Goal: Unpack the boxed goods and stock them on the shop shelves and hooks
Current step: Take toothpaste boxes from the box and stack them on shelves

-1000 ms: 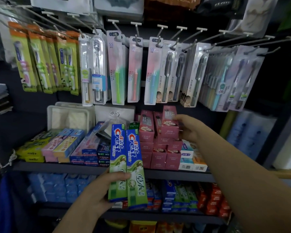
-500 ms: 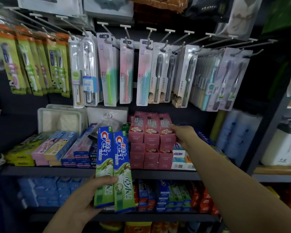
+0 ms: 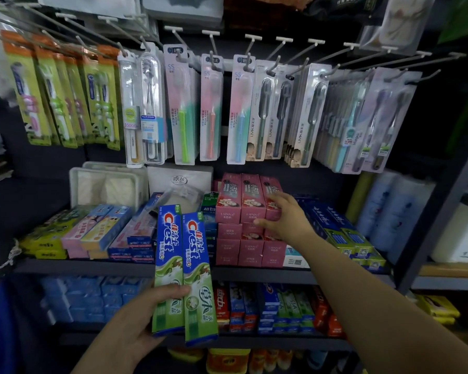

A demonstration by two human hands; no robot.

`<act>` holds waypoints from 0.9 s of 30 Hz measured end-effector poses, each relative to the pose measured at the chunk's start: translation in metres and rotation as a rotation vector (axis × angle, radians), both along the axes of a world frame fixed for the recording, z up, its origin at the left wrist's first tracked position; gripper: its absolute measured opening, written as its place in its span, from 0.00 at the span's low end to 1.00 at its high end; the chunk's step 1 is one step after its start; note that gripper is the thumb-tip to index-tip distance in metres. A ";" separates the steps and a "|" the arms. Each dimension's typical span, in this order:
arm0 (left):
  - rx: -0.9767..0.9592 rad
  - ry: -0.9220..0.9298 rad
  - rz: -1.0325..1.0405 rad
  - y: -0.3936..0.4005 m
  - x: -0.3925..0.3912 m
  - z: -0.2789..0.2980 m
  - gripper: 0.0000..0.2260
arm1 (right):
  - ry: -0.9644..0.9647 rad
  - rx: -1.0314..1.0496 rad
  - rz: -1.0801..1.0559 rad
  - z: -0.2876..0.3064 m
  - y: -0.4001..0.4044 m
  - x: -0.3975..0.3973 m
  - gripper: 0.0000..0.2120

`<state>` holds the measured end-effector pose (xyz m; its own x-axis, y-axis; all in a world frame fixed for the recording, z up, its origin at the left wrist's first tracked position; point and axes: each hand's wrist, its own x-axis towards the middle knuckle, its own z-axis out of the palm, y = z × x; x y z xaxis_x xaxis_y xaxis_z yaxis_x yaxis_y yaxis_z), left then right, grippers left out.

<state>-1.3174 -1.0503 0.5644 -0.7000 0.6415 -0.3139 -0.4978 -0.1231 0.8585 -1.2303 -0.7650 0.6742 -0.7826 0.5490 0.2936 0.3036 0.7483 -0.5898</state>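
Note:
Two green-and-blue Crest toothpaste boxes [image 3: 184, 265] are held side by side and upright in my left hand [image 3: 143, 317], in front of the middle shelf [image 3: 92, 267]. My right hand [image 3: 287, 220] reaches to a stack of pink toothpaste boxes [image 3: 229, 201] on that shelf. Its fingers lie across the face of the rightmost upright pink box [image 3: 269, 188], and the thumb sits at that box's lower edge. This box stands in a row with two others on top of the stack.
Toothbrush packs [image 3: 211, 112] hang on hooks above the shelf. Flat toothpaste boxes [image 3: 100, 230] lie left of the pink stack and blue boxes [image 3: 333, 225] right of it. More boxes [image 3: 281, 306] fill the lower shelf. White bottles [image 3: 389, 211] stand at right.
My right hand carried a pink box down from the air and set it upright at the right end of the stack's top row. The Crest boxes stayed in my left hand.

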 end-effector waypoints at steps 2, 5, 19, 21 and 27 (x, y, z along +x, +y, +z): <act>-0.022 -0.002 0.000 -0.003 -0.003 -0.003 0.27 | -0.014 0.007 0.017 0.003 0.007 0.001 0.36; -0.031 -0.027 -0.017 -0.005 -0.009 -0.009 0.25 | -0.032 0.026 0.027 0.006 0.013 0.001 0.37; -0.049 -0.051 -0.043 0.005 -0.011 -0.012 0.25 | 0.102 0.656 0.061 -0.001 -0.035 -0.011 0.38; -0.030 -0.052 -0.056 0.003 -0.006 -0.004 0.25 | 0.056 0.677 0.076 -0.004 -0.043 -0.020 0.32; 0.024 -0.044 -0.094 -0.001 0.024 0.038 0.18 | -0.005 0.572 0.050 -0.009 -0.040 -0.026 0.27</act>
<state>-1.2936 -1.0512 0.6026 -0.6222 0.7112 -0.3271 -0.5456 -0.0942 0.8328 -1.2562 -0.8045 0.6648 -0.8056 0.2663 0.5292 0.2619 0.9613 -0.0851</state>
